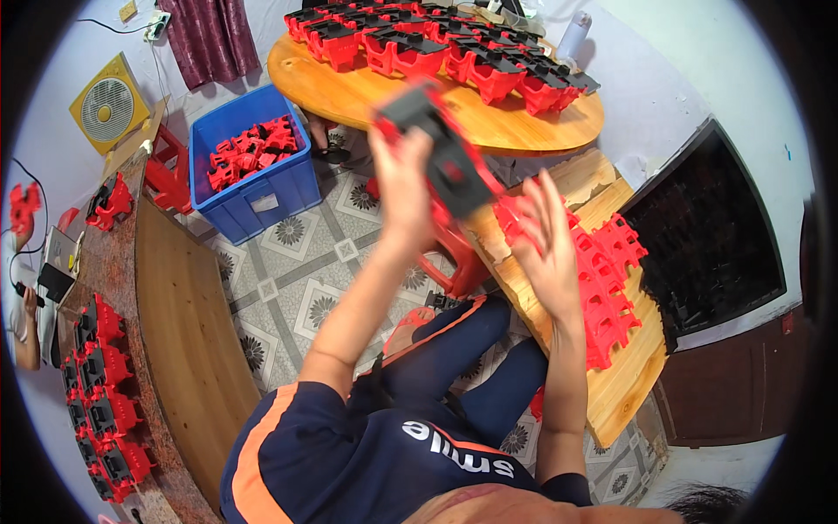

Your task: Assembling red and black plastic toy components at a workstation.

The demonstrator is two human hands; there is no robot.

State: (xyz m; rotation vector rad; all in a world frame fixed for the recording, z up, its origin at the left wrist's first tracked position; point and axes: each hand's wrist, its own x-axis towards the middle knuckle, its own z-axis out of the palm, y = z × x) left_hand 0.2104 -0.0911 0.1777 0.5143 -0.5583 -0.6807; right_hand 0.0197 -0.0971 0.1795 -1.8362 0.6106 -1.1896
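Observation:
A black and red plastic part (454,166), somewhat blurred, is raised and tilted in front of me. My left hand (403,183) grips it by its near left side, thumb against the black face. To its right, my right hand (548,249) is open with fingers stretched out, apart from the part and in front of several bare red plastic frames (607,297). Those frames lie in rows on a wooden bench (628,384) at my right. Part of the rows is hidden behind my right hand.
An oval wooden table (305,83) at the back carries many red and black assemblies (410,52). A blue bin (253,210) with red parts stands on the floor. More assemblies (109,402) line the left counter (140,288). Another person's arm (30,327) shows at far left.

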